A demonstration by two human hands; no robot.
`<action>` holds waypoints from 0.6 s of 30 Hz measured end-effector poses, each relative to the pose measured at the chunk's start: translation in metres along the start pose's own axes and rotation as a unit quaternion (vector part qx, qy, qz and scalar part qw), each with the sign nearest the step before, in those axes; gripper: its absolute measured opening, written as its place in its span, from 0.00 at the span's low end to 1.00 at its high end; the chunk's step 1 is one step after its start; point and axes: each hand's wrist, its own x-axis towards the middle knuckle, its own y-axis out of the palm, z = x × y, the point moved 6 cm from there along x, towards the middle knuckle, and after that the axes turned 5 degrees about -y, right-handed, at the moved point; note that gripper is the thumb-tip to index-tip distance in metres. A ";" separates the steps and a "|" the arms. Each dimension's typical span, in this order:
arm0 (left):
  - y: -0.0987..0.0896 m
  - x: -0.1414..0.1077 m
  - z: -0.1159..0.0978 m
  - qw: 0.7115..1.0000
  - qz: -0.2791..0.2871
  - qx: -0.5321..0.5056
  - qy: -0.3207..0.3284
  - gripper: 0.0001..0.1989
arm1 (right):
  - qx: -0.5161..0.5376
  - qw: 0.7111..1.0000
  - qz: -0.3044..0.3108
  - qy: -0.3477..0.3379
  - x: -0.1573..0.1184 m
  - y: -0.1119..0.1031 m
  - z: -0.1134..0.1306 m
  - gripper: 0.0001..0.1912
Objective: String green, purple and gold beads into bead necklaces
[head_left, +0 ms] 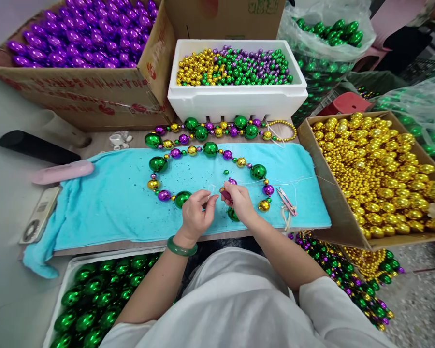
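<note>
A bead garland [210, 149] of green, purple and gold balls curves over the turquoise towel [300, 166]. My left hand [196, 215], with a green bangle [181, 246] at its wrist, is closed in a pinch at the thin white string [212, 187], beside a large green ball [183, 198]. Close by on the right, my right hand [239, 202] pinches a small purple bead [224, 193], partly hidden by the fingers. String trails rightward from there. Thread snips [287, 202] with pink handles lie to the right. A loose small green bead [225, 172] rests above the hands.
Behind the towel lie another garland [201, 133] and a white foam box [237, 99] of small beads. Cartons of purple balls [83, 36] and gold balls [380, 179] flank it. Green balls [94, 299] fill a tray at lower left. A pink-handled tool [63, 172] lies left.
</note>
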 end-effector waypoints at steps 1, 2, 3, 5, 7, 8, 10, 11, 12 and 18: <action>0.000 0.001 -0.003 1.000 -0.004 -0.004 0.014 0.08 | 0.000 1.000 -0.002 0.000 0.000 0.000 0.001 0.27; -0.001 0.001 -0.005 1.000 -0.008 -0.008 0.026 0.07 | -0.001 1.000 -0.003 0.000 0.000 -0.001 0.003 0.27; -0.001 0.002 -0.007 0.999 -0.011 -0.011 0.035 0.08 | -0.002 1.000 -0.004 0.001 0.000 -0.001 0.004 0.27; -0.001 0.003 -0.008 0.999 -0.014 -0.016 0.043 0.08 | -0.003 1.000 -0.003 0.002 -0.001 -0.001 0.006 0.27; -0.001 0.002 -0.007 0.999 -0.016 -0.015 0.038 0.08 | -0.003 1.000 -0.002 0.002 -0.003 0.001 0.006 0.28; 0.000 0.002 -0.007 0.999 -0.017 -0.013 0.034 0.08 | -0.002 1.000 -0.001 0.003 -0.003 0.002 0.006 0.28; -0.001 0.001 -0.006 0.999 -0.018 -0.009 0.026 0.08 | 0.004 1.000 0.000 0.006 -0.003 0.004 0.006 0.29; -0.001 0.001 -0.006 1.000 -0.017 -0.011 0.023 0.09 | 0.008 1.000 -0.004 0.005 -0.002 0.002 0.007 0.29; -0.001 0.001 -0.005 1.000 -0.014 -0.018 0.018 0.09 | 0.013 1.000 -0.014 -0.002 -0.001 -0.002 0.009 0.30; 0.002 0.003 0.011 0.974 0.037 -0.156 -0.158 0.10 | -0.251 0.916 -0.258 -0.179 0.012 -0.121 0.048 0.19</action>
